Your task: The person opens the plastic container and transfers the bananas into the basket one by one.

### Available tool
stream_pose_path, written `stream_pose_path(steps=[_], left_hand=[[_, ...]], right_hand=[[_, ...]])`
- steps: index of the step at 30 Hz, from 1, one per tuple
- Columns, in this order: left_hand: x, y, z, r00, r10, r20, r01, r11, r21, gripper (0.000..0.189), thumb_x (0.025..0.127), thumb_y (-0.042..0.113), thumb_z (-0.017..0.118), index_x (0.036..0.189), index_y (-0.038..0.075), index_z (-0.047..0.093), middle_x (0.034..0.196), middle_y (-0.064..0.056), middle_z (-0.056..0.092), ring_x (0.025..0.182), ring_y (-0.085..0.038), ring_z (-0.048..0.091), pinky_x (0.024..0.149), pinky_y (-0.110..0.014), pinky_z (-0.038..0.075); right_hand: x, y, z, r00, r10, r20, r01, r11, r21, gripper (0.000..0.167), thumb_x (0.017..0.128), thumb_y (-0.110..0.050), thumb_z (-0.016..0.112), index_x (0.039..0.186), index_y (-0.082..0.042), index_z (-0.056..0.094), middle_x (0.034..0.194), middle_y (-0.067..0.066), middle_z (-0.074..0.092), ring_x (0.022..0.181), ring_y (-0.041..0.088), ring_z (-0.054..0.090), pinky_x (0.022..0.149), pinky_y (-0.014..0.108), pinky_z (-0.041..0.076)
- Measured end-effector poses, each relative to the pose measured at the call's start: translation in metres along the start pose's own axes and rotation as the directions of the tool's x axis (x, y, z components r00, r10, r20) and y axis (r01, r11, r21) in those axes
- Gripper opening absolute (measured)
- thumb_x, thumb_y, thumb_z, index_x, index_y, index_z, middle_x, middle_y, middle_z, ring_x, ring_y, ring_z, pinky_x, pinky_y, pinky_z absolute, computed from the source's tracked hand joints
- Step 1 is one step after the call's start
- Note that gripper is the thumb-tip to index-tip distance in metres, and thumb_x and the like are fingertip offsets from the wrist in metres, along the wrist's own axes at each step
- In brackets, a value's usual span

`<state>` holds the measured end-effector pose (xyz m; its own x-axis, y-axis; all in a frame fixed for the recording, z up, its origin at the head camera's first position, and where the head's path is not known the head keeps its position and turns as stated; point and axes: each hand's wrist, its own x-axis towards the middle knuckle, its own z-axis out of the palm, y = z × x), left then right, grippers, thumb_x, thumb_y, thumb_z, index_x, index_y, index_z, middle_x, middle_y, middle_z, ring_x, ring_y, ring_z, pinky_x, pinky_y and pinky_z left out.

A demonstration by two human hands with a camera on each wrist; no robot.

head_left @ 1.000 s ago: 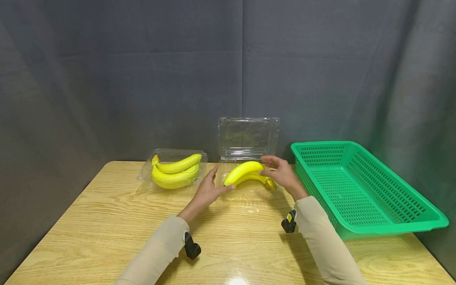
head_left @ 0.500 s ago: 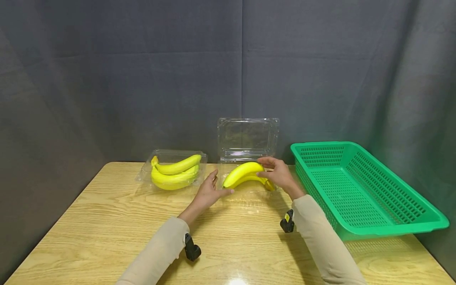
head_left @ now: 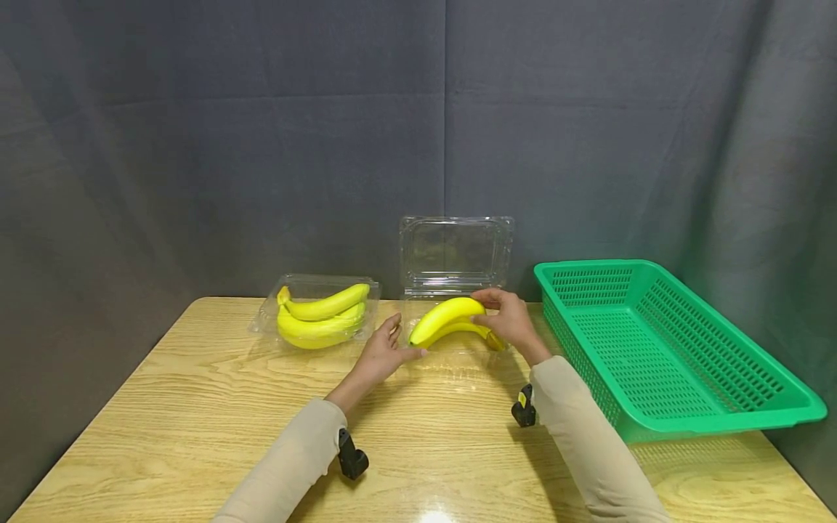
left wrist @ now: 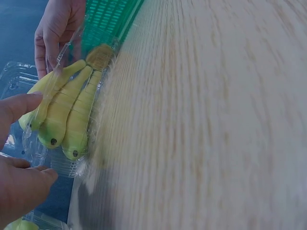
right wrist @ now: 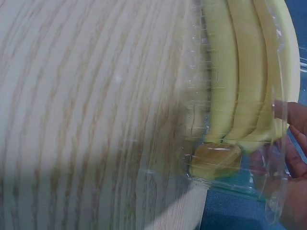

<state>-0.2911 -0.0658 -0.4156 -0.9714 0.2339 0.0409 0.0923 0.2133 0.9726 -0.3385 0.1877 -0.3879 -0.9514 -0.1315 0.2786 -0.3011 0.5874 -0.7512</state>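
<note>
A bunch of yellow bananas (head_left: 447, 319) lies in a clear plastic clamshell box (head_left: 458, 250) whose lid stands up at the back. In the left wrist view the bananas (left wrist: 69, 108) show dark tips and a brown stem end. My left hand (head_left: 379, 356) is beside the box's left end, thumb extended toward the banana tips and fingers loosely bent. My right hand (head_left: 513, 319) is at the stem end, with thumb and fingers around the upper banana's end. In the right wrist view, clear plastic partly covers the right fingers (right wrist: 292, 158).
Left of the hands, a second clear clamshell box (head_left: 261, 319) holds more bananas (head_left: 323, 316). A green perforated plastic basket (head_left: 654, 349) stands at the right of the wooden table (head_left: 418, 443). A dark curtain (head_left: 327, 145) hangs behind.
My right hand has shifted slightly left, closer round the banana's end. The left hand has drawn slightly down and left, while the bananas and box stay nearly in place.
</note>
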Motion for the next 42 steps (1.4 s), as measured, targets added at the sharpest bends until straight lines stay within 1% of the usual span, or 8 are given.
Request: stream_pose_path(steps=[2,7,15,18,21,26,34,42], left_hand=[[0.000,-0.001,-0.001,1.000,0.001,0.002,-0.001,1.000,-0.002,0.090,0.085,0.014,0.076,0.153,0.002,0.019,0.158,-0.016,0.020,0.141,-0.035,0.023,0.110,-0.047,0.028],[0.001,-0.001,-0.001,1.000,-0.001,0.007,0.001,1.000,-0.010,0.090,0.085,0.014,0.076,0.154,0.002,0.019,0.158,-0.015,0.018,0.142,-0.033,0.022,0.110,-0.047,0.029],[0.001,-0.001,0.000,1.000,-0.013,0.015,0.013,1.000,-0.014,0.090,0.085,0.014,0.076,0.154,0.004,0.019,0.158,-0.015,0.018,0.142,-0.031,0.022,0.110,-0.046,0.029],[0.001,-0.001,0.000,1.000,-0.013,0.019,0.013,1.000,-0.017,0.090,0.086,0.014,0.075,0.154,0.003,0.018,0.158,-0.016,0.018,0.142,-0.032,0.022,0.110,-0.047,0.029],[0.000,0.000,0.000,1.000,-0.010,0.021,0.011,1.000,-0.015,0.091,0.086,0.015,0.076,0.154,0.002,0.017,0.158,-0.016,0.018,0.142,-0.032,0.022,0.109,-0.047,0.029],[0.000,0.001,0.000,1.000,-0.015,0.016,0.015,1.000,-0.009,0.091,0.085,0.014,0.076,0.154,0.003,0.017,0.158,-0.014,0.017,0.142,-0.031,0.022,0.109,-0.047,0.030],[0.002,0.001,0.000,1.000,-0.010,0.012,0.010,1.000,-0.002,0.091,0.085,0.013,0.076,0.154,0.003,0.018,0.159,-0.013,0.017,0.143,-0.031,0.022,0.109,-0.046,0.030],[0.002,0.000,0.000,1.000,-0.007,0.018,0.007,1.000,-0.008,0.090,0.086,0.013,0.076,0.154,0.003,0.019,0.159,-0.013,0.017,0.143,-0.031,0.021,0.110,-0.046,0.029]], right_hand=[[0.001,0.001,0.001,1.000,-0.013,-0.010,0.013,1.000,-0.019,0.037,0.082,-0.002,0.077,0.117,0.000,0.066,0.116,0.016,0.066,0.107,0.032,0.062,0.091,0.044,0.050],[0.002,0.001,0.003,0.999,-0.026,-0.027,0.025,0.999,-0.024,0.037,0.080,0.000,0.078,0.115,0.001,0.067,0.114,0.017,0.066,0.105,0.033,0.063,0.091,0.045,0.049],[-0.001,-0.003,0.002,0.996,-0.090,-0.030,0.087,0.993,-0.076,0.038,0.079,0.001,0.079,0.114,0.004,0.066,0.111,0.020,0.067,0.101,0.036,0.064,0.091,0.047,0.049],[-0.002,-0.002,0.003,0.993,-0.115,-0.041,0.111,0.990,-0.084,0.036,0.077,0.003,0.080,0.111,0.004,0.066,0.108,0.020,0.067,0.098,0.038,0.065,0.089,0.049,0.050],[-0.003,-0.001,0.002,0.990,-0.132,-0.045,0.127,0.988,-0.086,0.034,0.076,0.004,0.080,0.108,0.004,0.066,0.104,0.020,0.066,0.096,0.039,0.066,0.086,0.047,0.052],[-0.005,-0.002,-0.001,0.991,-0.128,-0.034,0.125,0.988,-0.092,0.033,0.077,0.002,0.080,0.107,0.004,0.066,0.103,0.019,0.066,0.096,0.038,0.066,0.082,0.043,0.054],[-0.002,-0.003,-0.004,0.991,-0.128,-0.033,0.124,0.985,-0.118,0.035,0.078,-0.002,0.081,0.109,0.003,0.066,0.103,0.018,0.066,0.095,0.037,0.067,0.083,0.043,0.054],[-0.003,-0.007,-0.007,0.985,-0.164,-0.049,0.155,0.977,-0.149,0.035,0.078,-0.004,0.082,0.109,0.004,0.066,0.103,0.019,0.067,0.092,0.036,0.068,0.081,0.043,0.055]])
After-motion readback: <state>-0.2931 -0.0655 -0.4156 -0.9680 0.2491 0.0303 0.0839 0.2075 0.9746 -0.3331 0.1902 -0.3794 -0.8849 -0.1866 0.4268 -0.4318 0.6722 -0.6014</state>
